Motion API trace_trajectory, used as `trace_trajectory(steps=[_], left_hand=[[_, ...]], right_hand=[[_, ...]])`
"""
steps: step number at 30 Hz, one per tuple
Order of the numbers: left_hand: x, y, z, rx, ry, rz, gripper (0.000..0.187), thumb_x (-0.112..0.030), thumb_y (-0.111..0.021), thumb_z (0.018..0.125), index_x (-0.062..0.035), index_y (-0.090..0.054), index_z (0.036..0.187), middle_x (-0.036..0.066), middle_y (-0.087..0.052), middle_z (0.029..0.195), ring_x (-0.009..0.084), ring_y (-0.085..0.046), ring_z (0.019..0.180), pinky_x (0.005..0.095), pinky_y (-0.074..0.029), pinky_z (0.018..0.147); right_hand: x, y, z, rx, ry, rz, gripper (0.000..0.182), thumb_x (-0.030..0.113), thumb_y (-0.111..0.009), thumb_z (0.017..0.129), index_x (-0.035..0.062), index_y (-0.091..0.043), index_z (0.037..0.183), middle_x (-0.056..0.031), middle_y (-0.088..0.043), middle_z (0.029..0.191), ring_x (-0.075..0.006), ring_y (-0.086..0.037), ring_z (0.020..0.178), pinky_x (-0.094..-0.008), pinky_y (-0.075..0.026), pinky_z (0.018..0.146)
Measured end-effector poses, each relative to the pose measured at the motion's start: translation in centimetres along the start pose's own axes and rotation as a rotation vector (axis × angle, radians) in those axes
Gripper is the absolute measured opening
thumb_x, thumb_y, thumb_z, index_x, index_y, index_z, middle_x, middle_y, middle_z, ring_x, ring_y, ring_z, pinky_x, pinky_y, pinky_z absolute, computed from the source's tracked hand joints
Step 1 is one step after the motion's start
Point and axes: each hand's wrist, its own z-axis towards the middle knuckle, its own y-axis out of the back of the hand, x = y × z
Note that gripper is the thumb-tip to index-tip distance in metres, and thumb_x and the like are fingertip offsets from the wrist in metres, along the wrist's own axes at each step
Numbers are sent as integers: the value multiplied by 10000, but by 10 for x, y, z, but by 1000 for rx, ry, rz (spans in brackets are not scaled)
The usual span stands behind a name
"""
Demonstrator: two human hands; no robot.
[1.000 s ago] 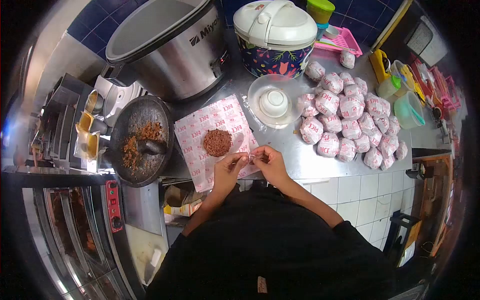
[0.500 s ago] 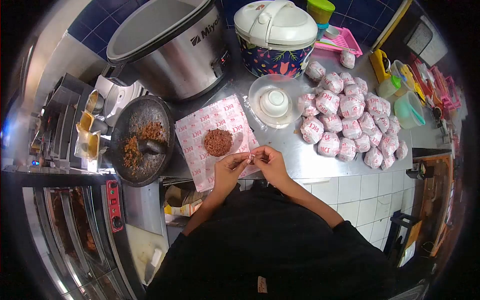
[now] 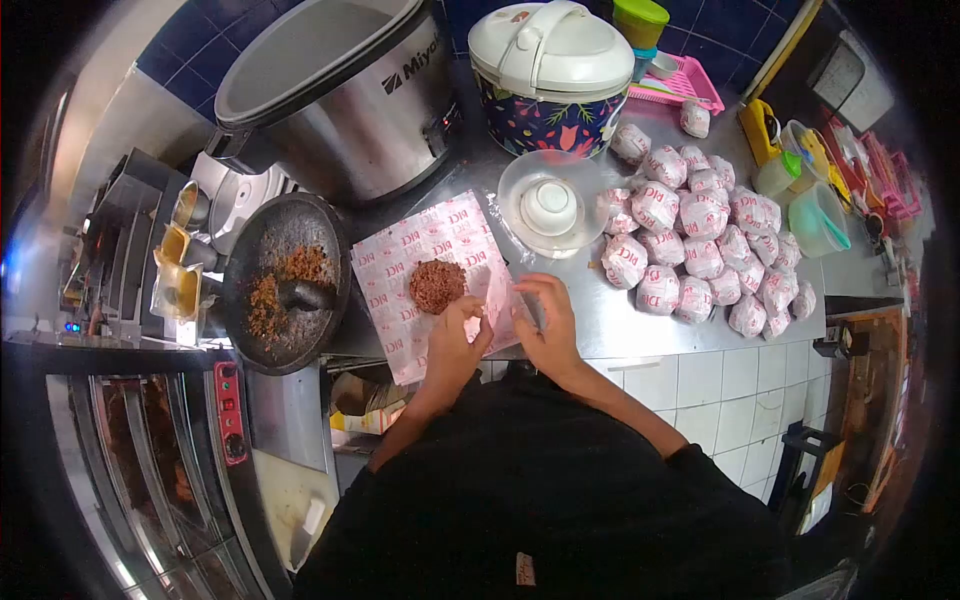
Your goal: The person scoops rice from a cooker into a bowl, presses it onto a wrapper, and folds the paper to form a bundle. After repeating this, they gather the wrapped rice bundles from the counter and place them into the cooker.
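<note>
A round mound of reddish-brown rice [image 3: 438,286] sits on printed white-and-pink wrapping paper [image 3: 395,250] that lies on the steel counter. My left hand [image 3: 455,345] pinches the raised near-right edge of the paper, just below the rice. Beside that edge, my right hand [image 3: 550,328] holds nothing, with thumb and fingers apart; the fingertips are close to the paper. A clear plastic bowl with an upturned white cup [image 3: 549,207] in it stands beyond the paper's right side.
Several wrapped rice balls [image 3: 703,213] are piled on the right. A stone mortar [image 3: 245,235] with crumbly brown food stands left of the paper. Behind are a large steel cooker [image 3: 350,130] and a flowered rice container [image 3: 548,110]. A pink basket [image 3: 690,85] sits at the back.
My hands have moved apart from a joint pinch at the paper's near edge. The right fingers have spread and released, while the paper's right edge now stands folded up at my left hand.
</note>
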Motion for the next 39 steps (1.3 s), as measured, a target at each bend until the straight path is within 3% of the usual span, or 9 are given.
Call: trace_trajectory(steps=[2, 8, 17, 21, 24, 31, 37, 38, 39], left_hand=[[2, 3, 3, -6, -153, 134, 306, 15, -655, 757, 2, -503, 1023, 109, -584, 870, 254, -609, 811, 331, -497, 717], [6, 1, 6, 22, -354, 296, 290, -15, -662, 743, -18, -492, 978, 117, -570, 914, 302, -592, 847, 387, -486, 717], [48, 25, -45, 145, -109, 635, 333, -119, -594, 747, -89, -579, 1079, 64, -576, 956, 242, -559, 913, 360, -452, 762], [73, 51, -54, 91, -150, 606, 302, -97, -596, 728, -112, -621, 1029, 42, -599, 962, 233, -570, 918, 368, -458, 777], [100, 62, -62, 126, -138, 467, 335, -72, -635, 688, -129, -644, 1018, 44, -638, 966, 216, -603, 906, 359, -478, 785], [98, 85, -67, 186, -121, 158, 313, -54, -696, 687, -107, -663, 994, 81, -675, 871, 249, -654, 775, 349, -523, 693], [121, 54, -79, -271, 142, 88, 132, -76, -564, 872, 2, -623, 961, 187, -635, 832, 326, -636, 736, 378, -493, 642], [115, 51, -81, -235, 354, 156, 156, -99, -541, 893, 6, -614, 984, 203, -625, 839, 340, -623, 732, 394, -491, 646], [174, 30, -105, -339, 5, 354, 178, -110, -511, 916, 11, -610, 1001, 207, -623, 846, 320, -620, 746, 397, -491, 672]], right_hand=[[9, 5, 16, 201, 321, -109, 320, 48, -644, 694, 50, -569, 1005, -126, -548, 1060, -301, -511, 1040, -397, -423, 863], [-6, -3, 30, 662, 163, -344, 298, 57, -665, 699, 95, -577, 981, -96, -552, 1054, -312, -515, 1019, -393, -430, 838], [-38, 1, 41, 660, 516, -320, 391, -19, -666, 596, 87, -607, 968, -80, -543, 1205, -306, -456, 1195, -413, -359, 1013], [-56, -6, 33, 760, 367, -283, 433, -29, -651, 599, 91, -609, 1013, -75, -526, 1265, -277, -397, 1276, -415, -288, 1080], [-74, -15, 31, 796, 492, -377, 386, -1, -658, 658, 99, -619, 1030, -75, -583, 1187, -264, -445, 1238, -415, -314, 1063], [-58, -3, 34, 822, 196, -48, 159, 80, -661, 779, 55, -637, 934, -97, -654, 990, -290, -604, 968, -384, -453, 904], [-69, -18, 30, 635, 112, -152, 190, 180, -674, 765, 77, -652, 923, -153, -605, 749, -318, -595, 730, -390, -474, 653], [-72, -23, 27, 563, 151, -233, 201, 150, -706, 723, 74, -659, 904, -157, -604, 739, -315, -604, 709, -377, -495, 631], [-70, -30, 24, 536, 27, -151, 236, 110, -705, 672, 85, -676, 904, -149, -617, 719, -288, -608, 631, -382, -501, 604]])
